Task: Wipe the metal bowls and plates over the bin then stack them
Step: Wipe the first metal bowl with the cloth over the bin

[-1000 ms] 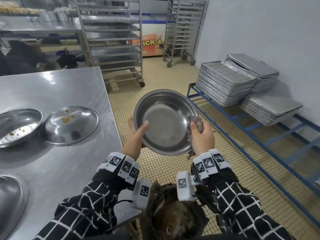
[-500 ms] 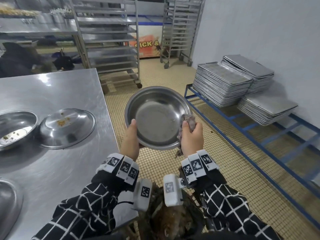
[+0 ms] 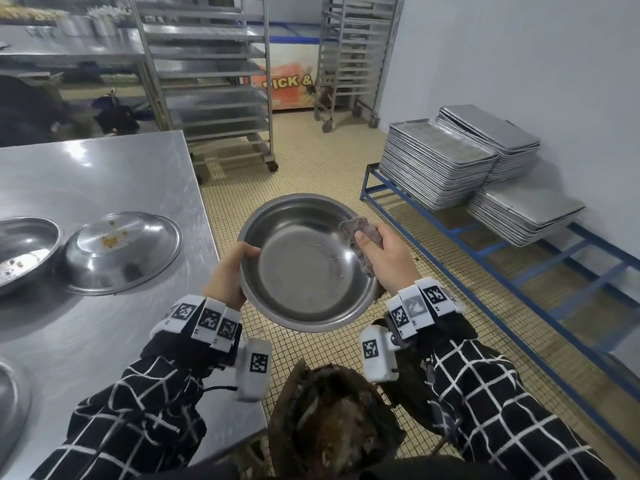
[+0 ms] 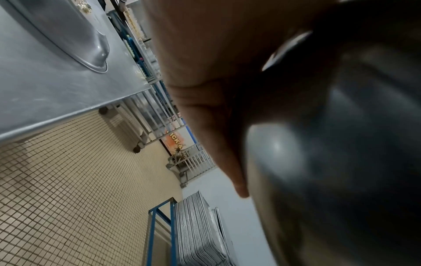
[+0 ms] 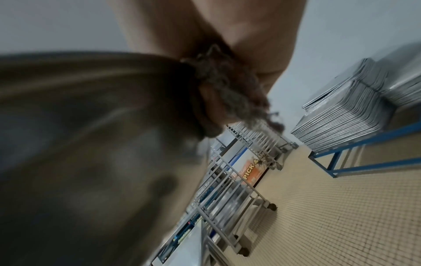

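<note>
A round metal bowl (image 3: pixel 304 268) hangs tilted toward me above the dark bin (image 3: pixel 332 424). My left hand (image 3: pixel 232 268) grips its left rim, thumb over the edge. My right hand (image 3: pixel 384 254) holds a grey cloth (image 3: pixel 356 230) bunched against the bowl's right rim. In the left wrist view the bowl (image 4: pixel 341 162) fills the right side, blurred, behind my palm. The right wrist view shows the cloth (image 5: pixel 230 90) squeezed between my fingers and the bowl (image 5: pixel 91 144). On the steel table (image 3: pixel 104 168) lie an upturned plate (image 3: pixel 121 251) with crumbs and a soiled bowl (image 3: pixel 20 251).
Another metal dish (image 3: pixel 10 407) sits at the table's near left edge. Stacks of baking trays (image 3: pixel 436 164) rest on a blue frame (image 3: pixel 502 251) along the right wall. Wheeled tray racks (image 3: pixel 214 81) stand at the back on the tiled floor.
The bowl has come lower and tipped flatter. My right hand with the cloth has shifted up along the right rim. The left thumb stays on the left rim.
</note>
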